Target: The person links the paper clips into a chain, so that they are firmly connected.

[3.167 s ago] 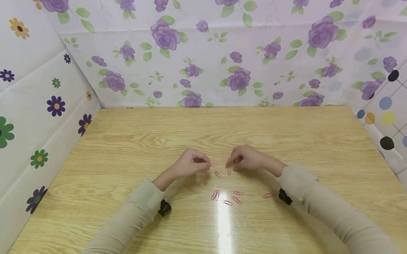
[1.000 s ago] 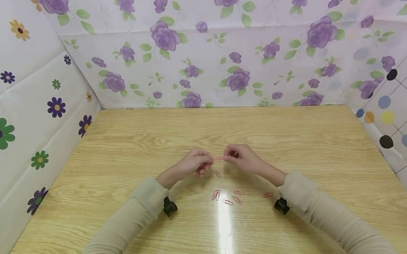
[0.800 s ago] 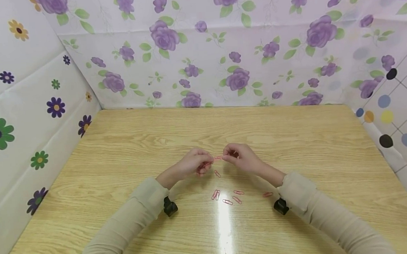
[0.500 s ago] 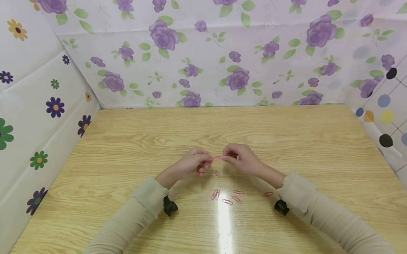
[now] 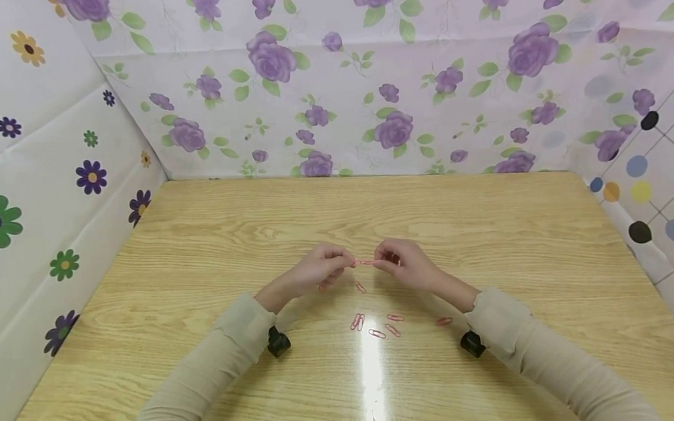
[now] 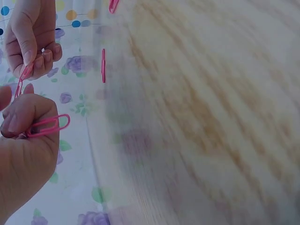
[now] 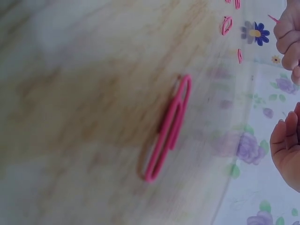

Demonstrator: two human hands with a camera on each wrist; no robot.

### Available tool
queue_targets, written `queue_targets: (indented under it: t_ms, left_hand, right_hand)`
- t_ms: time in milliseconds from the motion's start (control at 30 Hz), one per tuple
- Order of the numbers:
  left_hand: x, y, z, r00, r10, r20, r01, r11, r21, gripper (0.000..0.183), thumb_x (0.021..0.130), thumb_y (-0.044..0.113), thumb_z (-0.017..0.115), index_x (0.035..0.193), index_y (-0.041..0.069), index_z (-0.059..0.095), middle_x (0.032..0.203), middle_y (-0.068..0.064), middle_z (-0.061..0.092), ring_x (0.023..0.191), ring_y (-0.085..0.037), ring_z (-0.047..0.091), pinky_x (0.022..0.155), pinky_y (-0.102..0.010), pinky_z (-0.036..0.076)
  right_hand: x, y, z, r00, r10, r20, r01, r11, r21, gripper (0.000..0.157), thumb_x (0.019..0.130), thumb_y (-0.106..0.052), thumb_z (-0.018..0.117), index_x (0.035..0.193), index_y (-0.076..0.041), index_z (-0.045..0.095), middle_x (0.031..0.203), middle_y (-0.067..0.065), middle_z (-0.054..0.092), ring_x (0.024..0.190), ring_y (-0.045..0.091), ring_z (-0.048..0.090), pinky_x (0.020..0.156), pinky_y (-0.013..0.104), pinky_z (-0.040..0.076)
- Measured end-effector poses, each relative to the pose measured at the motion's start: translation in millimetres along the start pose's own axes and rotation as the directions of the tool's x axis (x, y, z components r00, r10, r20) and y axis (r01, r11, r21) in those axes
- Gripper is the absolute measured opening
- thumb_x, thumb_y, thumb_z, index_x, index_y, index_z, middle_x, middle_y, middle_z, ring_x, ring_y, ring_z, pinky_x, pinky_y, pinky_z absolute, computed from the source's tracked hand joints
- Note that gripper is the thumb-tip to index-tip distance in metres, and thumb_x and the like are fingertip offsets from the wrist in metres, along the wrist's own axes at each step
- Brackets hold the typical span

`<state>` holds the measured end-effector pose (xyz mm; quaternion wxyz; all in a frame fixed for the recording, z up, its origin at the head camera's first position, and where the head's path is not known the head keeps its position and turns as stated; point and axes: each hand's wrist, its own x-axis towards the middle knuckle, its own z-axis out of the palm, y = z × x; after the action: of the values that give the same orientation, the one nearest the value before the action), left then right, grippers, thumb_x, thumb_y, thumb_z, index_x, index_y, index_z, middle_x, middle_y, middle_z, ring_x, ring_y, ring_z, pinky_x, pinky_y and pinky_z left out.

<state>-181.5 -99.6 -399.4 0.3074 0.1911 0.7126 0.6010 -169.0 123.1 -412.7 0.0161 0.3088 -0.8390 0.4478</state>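
Observation:
Above the table, my left hand (image 5: 316, 270) pinches linked pink paper clips between thumb and forefinger. Facing it, my right hand (image 5: 408, 265) pinches the far end of a paper clip (image 5: 365, 262) stretched between the two hands. In the left wrist view, that paper clip (image 6: 20, 83) runs up to the right fingertips, while another pink paper clip (image 6: 49, 125) sticks out of my left fist. Just below the hands, a single paper clip (image 5: 360, 287) lies on the table. The right wrist view shows a loose paper clip (image 7: 168, 127) up close.
Several pink paper clips (image 5: 377, 334) are scattered on the wooden table (image 5: 228, 230) nearer the body, with one paper clip (image 5: 444, 321) off to the right. Flower-patterned sheets (image 5: 317, 76) stand around the back and sides.
Since 3.2 s ago, my right hand has taken a paper clip off the table and brought it to the left hand's clips. Over the last half second the hands have drawn slightly apart.

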Motion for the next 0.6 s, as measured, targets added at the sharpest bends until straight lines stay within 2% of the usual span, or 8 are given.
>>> queue_targets:
  t_ms: [67, 200, 333, 600]
  left_hand:
    - [0.9, -1.7, 0.2, 0.999, 0.033, -0.001, -0.033, 0.997, 0.074, 0.031, 0.094, 0.017, 0.05, 0.105, -0.012, 0.054, 0.047, 0.002, 0.03, 0.038, -0.009, 0.024, 0.038, -0.025, 0.024]
    - [2.7, -4.1, 1.6, 0.997, 0.076, -0.022, -0.071, 0.981, 0.178, 0.03, 0.091, 0.021, 0.057, 0.106, -0.005, 0.06, 0.044, 0.004, 0.03, 0.036, -0.008, 0.024, 0.037, -0.023, 0.023]
    - [2.9, -4.3, 3.6, 0.992, 0.119, -0.036, -0.107, 0.966, 0.235, 0.026, 0.09, 0.018, 0.058, 0.104, -0.004, 0.063, 0.044, 0.005, 0.031, 0.037, -0.008, 0.025, 0.036, -0.022, 0.023]
    - [4.6, -4.9, 7.5, 0.972, 0.224, -0.068, -0.189, 0.922, 0.337, 0.018, 0.09, 0.01, 0.056, 0.094, -0.005, 0.065, 0.051, 0.004, 0.037, 0.042, -0.007, 0.03, 0.041, -0.02, 0.025]
  right_hand:
    - [0.2, 0.1, 0.1, 1.0, -0.002, 0.006, 0.002, 1.0, 0.011, 0.011, 0.084, -0.001, 0.063, 0.076, -0.006, 0.058, 0.069, -0.001, 0.054, 0.063, 0.011, 0.048, 0.056, 0.023, 0.042]
    - [0.0, -0.1, 0.7, 1.0, -0.004, 0.021, 0.003, 1.0, 0.027, 0.01, 0.084, -0.001, 0.062, 0.076, -0.006, 0.058, 0.069, -0.001, 0.054, 0.063, 0.012, 0.048, 0.057, 0.023, 0.042]
    - [-0.2, -0.7, 1.2, 0.999, -0.001, 0.032, 0.0, 1.0, 0.03, 0.01, 0.085, -0.002, 0.062, 0.077, -0.007, 0.058, 0.07, -0.002, 0.055, 0.064, 0.012, 0.048, 0.057, 0.023, 0.042]
    - [0.4, -1.8, 2.8, 0.998, 0.021, 0.055, -0.023, 0.999, 0.031, 0.011, 0.086, -0.004, 0.061, 0.076, -0.007, 0.058, 0.069, -0.003, 0.055, 0.063, 0.012, 0.048, 0.057, 0.024, 0.042]
